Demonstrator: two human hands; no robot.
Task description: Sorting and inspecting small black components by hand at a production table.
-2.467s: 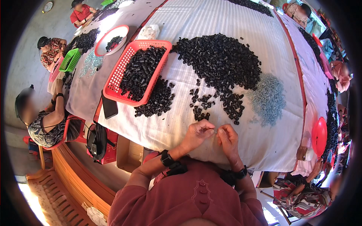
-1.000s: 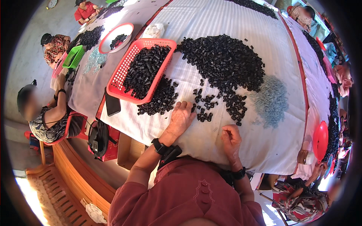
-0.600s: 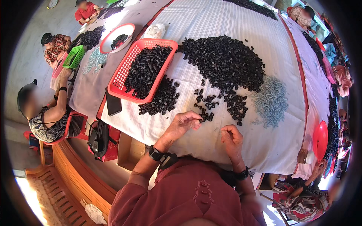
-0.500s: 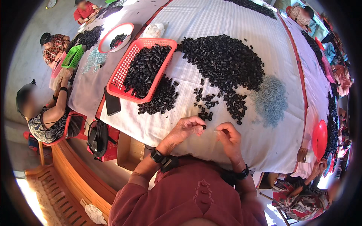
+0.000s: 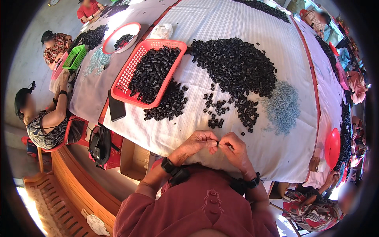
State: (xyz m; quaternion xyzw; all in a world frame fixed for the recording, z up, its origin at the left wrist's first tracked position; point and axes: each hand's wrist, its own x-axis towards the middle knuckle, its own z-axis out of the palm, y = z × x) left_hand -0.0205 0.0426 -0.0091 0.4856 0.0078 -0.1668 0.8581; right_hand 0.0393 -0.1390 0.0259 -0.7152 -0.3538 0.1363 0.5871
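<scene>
My left hand (image 5: 198, 143) pinches a small black plastic piece (image 5: 218, 143) between thumb and fingertips, close to the table's front edge. Touching or almost touching it, the fingertips of my right hand (image 5: 234, 150) are pressed together; what they hold is too small to make out. Beyond my hands lies a large pile of black pieces (image 5: 233, 63), with loose ones straggling toward me. To its right is a heap of small pale blue, clear-looking pieces (image 5: 282, 106). A red plastic basket (image 5: 114, 93) full of black pieces stands on the left, more of them spilled beside it.
A dark phone (image 5: 116, 106) lies by the basket on the white cloth (image 5: 166, 136). Farther left are a red-rimmed white bowl (image 5: 137, 34) and a green basket (image 5: 80, 55). Several people work around the tables. At the right edge sits a red dish (image 5: 332, 148).
Both hands have drawn slightly toward me, and my right hand has moved left, bringing the fingertips together at the black piece. The person at left has shifted a little.
</scene>
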